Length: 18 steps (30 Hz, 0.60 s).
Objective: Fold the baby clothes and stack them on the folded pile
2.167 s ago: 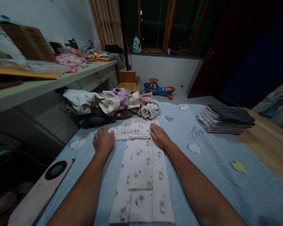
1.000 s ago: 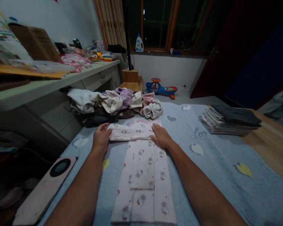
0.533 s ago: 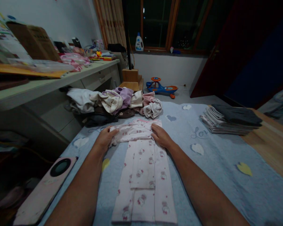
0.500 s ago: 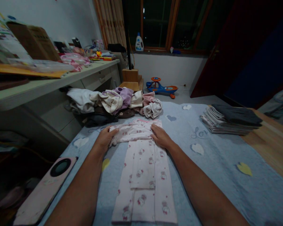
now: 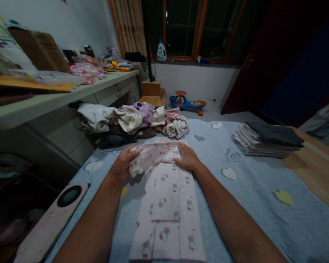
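the left hand (image 5: 122,164) is curled and pinches the edge of the pink baby suit (image 5: 166,193), which lies on the blue blanket (image 5: 235,204). the right hand (image 5: 188,157) is spread flat on it, with both arms reaching out. a hard tug could pull the cloth crooked. past it sit a messy clothes pile (image 5: 131,118) and a neat stack (image 5: 265,144).

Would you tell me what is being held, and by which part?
The left hand grips a pink cat-print garment by its folded left end; the right hand lies flat on it.
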### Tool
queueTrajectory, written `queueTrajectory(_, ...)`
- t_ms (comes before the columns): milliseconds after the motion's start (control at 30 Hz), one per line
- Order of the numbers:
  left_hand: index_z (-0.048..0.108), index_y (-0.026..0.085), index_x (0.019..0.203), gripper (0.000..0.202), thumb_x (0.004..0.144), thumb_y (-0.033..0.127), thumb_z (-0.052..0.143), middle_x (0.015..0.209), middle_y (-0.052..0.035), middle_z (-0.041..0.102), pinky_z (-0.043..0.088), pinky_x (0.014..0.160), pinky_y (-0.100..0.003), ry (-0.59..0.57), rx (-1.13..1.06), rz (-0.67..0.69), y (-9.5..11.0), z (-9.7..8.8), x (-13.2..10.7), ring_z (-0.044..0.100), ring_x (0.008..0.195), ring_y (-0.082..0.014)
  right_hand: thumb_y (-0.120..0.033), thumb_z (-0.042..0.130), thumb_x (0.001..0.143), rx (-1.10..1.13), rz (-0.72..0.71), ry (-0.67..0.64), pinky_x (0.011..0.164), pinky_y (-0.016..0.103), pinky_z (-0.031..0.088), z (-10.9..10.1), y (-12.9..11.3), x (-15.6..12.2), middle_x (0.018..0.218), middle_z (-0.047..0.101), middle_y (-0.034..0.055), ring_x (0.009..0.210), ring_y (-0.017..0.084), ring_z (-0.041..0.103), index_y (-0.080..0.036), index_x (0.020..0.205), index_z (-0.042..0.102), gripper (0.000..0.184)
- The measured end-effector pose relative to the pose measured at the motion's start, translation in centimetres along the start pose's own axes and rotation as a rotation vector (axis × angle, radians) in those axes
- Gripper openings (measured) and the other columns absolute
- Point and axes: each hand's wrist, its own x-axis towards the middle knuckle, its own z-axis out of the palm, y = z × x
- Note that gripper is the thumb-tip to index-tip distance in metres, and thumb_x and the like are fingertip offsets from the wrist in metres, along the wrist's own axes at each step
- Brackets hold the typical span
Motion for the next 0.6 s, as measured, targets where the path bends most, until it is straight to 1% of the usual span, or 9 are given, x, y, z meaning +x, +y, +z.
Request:
queueTrajectory(33, 0.054, 0.017, 0.078, 0.045, 0.051, 0.035, 0.086, 0.063, 0.0018, 0.061, 0.043, 0.041, -0.021, -0.023, 0.004, -0.019, -0.1, 0.1, -0.1, 0.054, 0.046, -0.0113, -0.058, 0.051, 0.089, 0.002, -0.001, 0.006, 0.118, 0.042, 0.021, 0.0, 0.1, 0.1, 0.159, 0.025, 0.0207, 0.148, 0.03, 0.022, -0.004, 0.151, 0.031, 0.084)
queueTrajectory(100, 0.053, 0.018, 0.077, 0.046, 0.051, 0.037, 0.087, 0.062, 0.0014, 0.062, 0.043, 0.041, -0.021, -0.061, 0.016, -0.052, -0.2, 0.4, -0.3, 0.055, 0.045, -0.0117, -0.055, 0.045, 0.093, 0.002, 0.002, 0.019, 0.117, 0.042, 0.021, 0.0, 0.3, 0.3, 0.159, 0.027, 0.02, 0.147, 0.029, 0.024, -0.005, 0.15, 0.033, 0.077)
queueTrajectory(167, 0.051, 0.019, 0.075, 0.047, 0.051, 0.038, 0.087, 0.061, 0.0018, 0.062, 0.041, 0.041, -0.02, -0.111, 0.024, -0.079, -0.3, 0.7, -0.6, 0.054, 0.044, -0.0114, -0.047, 0.036, 0.098, -0.005, 0.01, 0.039, 0.117, 0.041, 0.021, 0.3, 0.3, 0.5, 0.159, 0.028, 0.0186, 0.147, 0.027, 0.025, -0.006, 0.15, 0.034, 0.066)
queueTrajectory(233, 0.051, 0.019, 0.075, 0.047, 0.052, 0.04, 0.087, 0.06, 0.0023, 0.062, 0.039, 0.04, -0.019, -0.172, 0.031, -0.101, -0.3, 1.0, -0.9, 0.053, 0.042, -0.0104, -0.041, 0.033, 0.1, -0.017, 0.029, 0.06, 0.117, 0.042, 0.021, 0.6, 0.2, 0.7, 0.159, 0.028, 0.0172, 0.147, 0.026, 0.025, -0.008, 0.15, 0.033, 0.061)
queueTrajectory(300, 0.052, 0.018, 0.074, 0.047, 0.052, 0.041, 0.087, 0.06, 0.0021, 0.062, 0.036, 0.039, -0.018, -0.233, 0.046, -0.117, -0.2, 1.4, -1.4, 0.052, 0.041, -0.0093, -0.042, 0.036, 0.098, -0.028, 0.057, 0.073, 0.117, 0.043, 0.021, 0.8, 0.1, 0.8, 0.16, 0.025, 0.0173, 0.147, 0.028, 0.024, -0.008, 0.151, 0.032, 0.063)
queueTrajectory(400, 0.054, 0.018, 0.075, 0.047, 0.053, 0.043, 0.087, 0.062, 0.0008, 0.063, 0.037, 0.041, -0.018, -0.305, 0.064, -0.151, -0.2, 2.0, -1.9, 0.053, 0.043, -0.0097, -0.047, 0.04, 0.096, -0.034, 0.089, 0.077, 0.116, 0.045, 0.022, 0.8, -0.2, 0.9, 0.161, 0.023, 0.0188, 0.147, 0.032, 0.022, -0.007, 0.151, 0.031, 0.069)
queueTrajectory(500, 0.055, 0.017, 0.077, 0.046, 0.056, 0.043, 0.087, 0.063, 0.0007, 0.063, 0.039, 0.043, -0.019, -0.373, 0.067, -0.196, -0.7, 2.3, -2.2, 0.055, 0.045, -0.0104, -0.047, 0.042, 0.096, -0.033, 0.083, 0.084, 0.116, 0.046, 0.022, 0.6, -0.2, 0.8, 0.16, 0.025, 0.0188, 0.147, 0.032, 0.022, -0.007, 0.15, 0.033, 0.068)
queueTrajectory(600, 0.055, 0.018, 0.079, 0.044, 0.06, 0.042, 0.086, 0.064, 0.0015, 0.062, 0.037, 0.044, -0.018, -0.43, 0.083, -0.22, -1.3, 2.4, -2.2, 0.053, 0.046, -0.0093, -0.044, 0.043, 0.096, -0.001, 0.065, 0.118, 0.115, 0.045, 0.023, 0.5, -0.1, 0.6, 0.158, 0.029, 0.0177, 0.146, 0.03, 0.025, -0.009, 0.149, 0.035, 0.064)
